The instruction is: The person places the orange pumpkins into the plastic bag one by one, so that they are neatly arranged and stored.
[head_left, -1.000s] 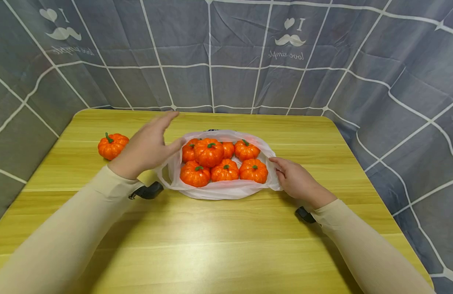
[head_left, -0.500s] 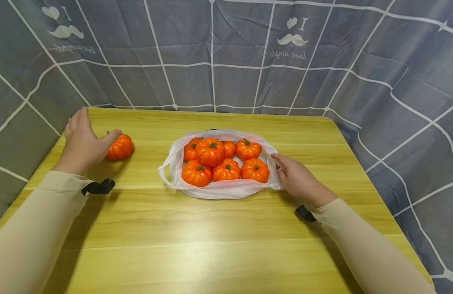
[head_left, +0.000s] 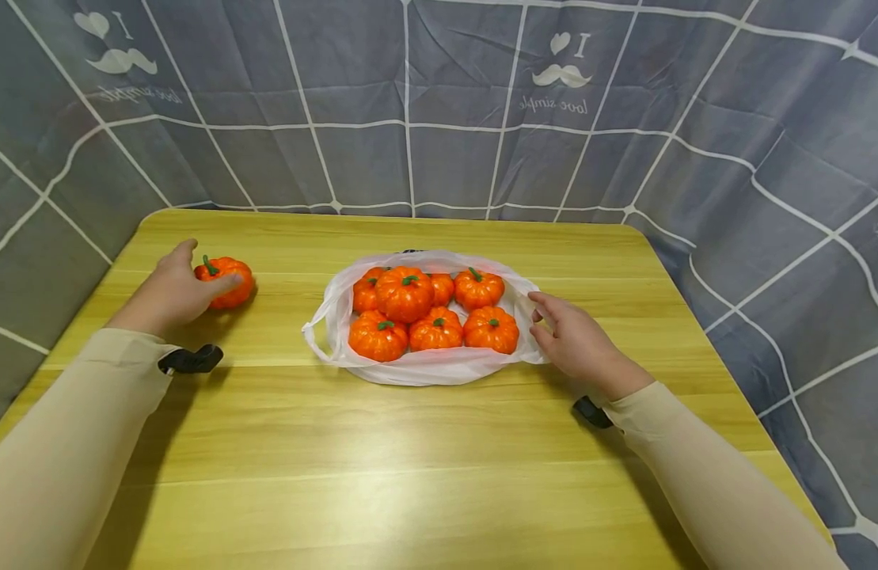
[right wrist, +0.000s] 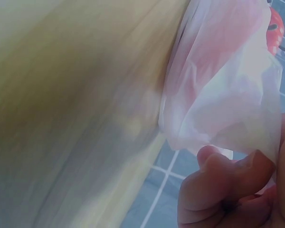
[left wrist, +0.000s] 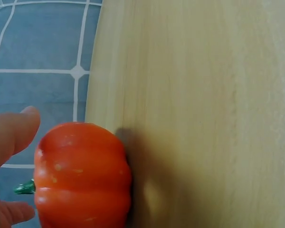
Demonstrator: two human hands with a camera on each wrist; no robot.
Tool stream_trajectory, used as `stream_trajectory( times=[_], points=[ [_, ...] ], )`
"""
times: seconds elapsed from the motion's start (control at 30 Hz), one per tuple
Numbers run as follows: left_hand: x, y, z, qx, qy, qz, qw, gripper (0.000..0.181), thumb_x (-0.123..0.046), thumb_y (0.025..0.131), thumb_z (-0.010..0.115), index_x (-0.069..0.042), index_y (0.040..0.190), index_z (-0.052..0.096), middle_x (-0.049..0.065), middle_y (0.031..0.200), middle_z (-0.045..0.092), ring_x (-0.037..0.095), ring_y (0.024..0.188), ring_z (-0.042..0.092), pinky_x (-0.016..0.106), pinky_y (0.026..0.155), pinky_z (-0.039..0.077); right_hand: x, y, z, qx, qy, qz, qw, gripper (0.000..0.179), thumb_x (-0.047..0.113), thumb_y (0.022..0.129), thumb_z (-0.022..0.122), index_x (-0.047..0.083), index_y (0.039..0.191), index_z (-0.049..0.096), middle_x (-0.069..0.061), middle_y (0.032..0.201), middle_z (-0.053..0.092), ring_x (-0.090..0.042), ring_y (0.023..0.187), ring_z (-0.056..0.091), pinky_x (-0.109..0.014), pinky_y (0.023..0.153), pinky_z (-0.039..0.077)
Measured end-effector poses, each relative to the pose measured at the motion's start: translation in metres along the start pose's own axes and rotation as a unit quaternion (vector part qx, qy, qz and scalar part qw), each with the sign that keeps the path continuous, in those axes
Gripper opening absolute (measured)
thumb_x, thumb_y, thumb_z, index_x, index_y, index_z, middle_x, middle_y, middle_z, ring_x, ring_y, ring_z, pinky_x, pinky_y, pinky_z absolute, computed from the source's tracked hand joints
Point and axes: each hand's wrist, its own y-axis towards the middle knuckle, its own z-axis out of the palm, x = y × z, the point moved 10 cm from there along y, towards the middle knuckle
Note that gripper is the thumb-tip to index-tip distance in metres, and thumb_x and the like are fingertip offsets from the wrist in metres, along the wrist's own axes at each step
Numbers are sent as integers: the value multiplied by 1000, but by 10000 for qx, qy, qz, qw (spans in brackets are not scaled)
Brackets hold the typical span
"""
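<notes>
A small orange pumpkin [head_left: 235,267] with a green stem sits alone at the table's left side. My left hand [head_left: 169,291] is right at it, thumb overlapping its front and fingers beyond its left side in the head view. In the left wrist view, the spread fingertips lie near the stem end of the pumpkin [left wrist: 83,175]. To the right, a white plastic bag [head_left: 446,370] stands with its mouth wide, holding several more pumpkins [head_left: 404,294]. My right hand [head_left: 577,342] pinches the bag's right edge. The right wrist view shows curled fingers [right wrist: 209,185] against the thin plastic.
The wooden table [head_left: 410,475] ends at a back edge close to a grey curtain [head_left: 360,166] with white grid lines. A loop handle [head_left: 316,332] of the bag sticks out to its left. Black bands [head_left: 189,360] are worn at both wrists.
My left hand has gone from beside the bag to the far left, then lowered around the lone pumpkin. The right hand stays at the bag's edge, its fingers shifting slightly.
</notes>
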Motion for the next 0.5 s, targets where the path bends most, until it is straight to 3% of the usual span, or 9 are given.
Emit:
stream_trajectory(
  times=[0.2, 0.5],
  points=[
    [-3, 3, 9, 285, -21, 67, 9996, 117, -66, 99, 56, 10, 163, -7, 45, 163, 13, 63, 143, 25, 76, 118, 25, -2, 1, 0, -12, 88, 17, 10000, 59, 12, 102, 64, -5, 155, 43, -17, 122, 65, -21, 73, 48, -32, 71, 45],
    [-3, 9, 19, 390, 53, 24, 9992, 115, -65, 99, 59, 11, 163, 3, 44, 156, 28, 59, 136, 35, 72, 117, 30, -5, 1, 4, 50, 149, 91, 9998, 61, 13, 102, 65, -3, 157, 42, -17, 122, 65, -21, 70, 46, -32, 66, 42]
  ],
)
